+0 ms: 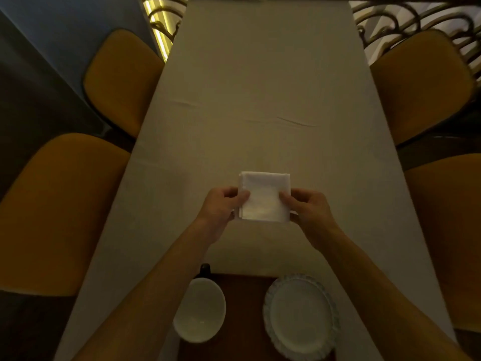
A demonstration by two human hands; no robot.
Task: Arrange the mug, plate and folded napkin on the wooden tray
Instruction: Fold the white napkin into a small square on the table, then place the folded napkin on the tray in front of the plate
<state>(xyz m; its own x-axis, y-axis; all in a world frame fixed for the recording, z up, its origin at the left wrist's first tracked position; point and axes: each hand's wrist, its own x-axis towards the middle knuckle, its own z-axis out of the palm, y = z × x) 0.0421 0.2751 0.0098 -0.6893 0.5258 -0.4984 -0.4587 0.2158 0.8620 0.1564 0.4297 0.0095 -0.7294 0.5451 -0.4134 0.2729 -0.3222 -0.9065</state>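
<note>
Folded napkin pinched at both side edges, left hand and right hand closed on it, over the tabletop. Wooden tray lies near of it, mug left, plate right; gap between looks like the spot.

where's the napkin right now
The folded napkin is at the centre of the head view, held at its side edges by the left hand and right hand, beyond the tray.

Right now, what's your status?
Left hand and right hand grip folded napkin above table. Mug, plate on wooden tray. Nothing blocking.
</note>
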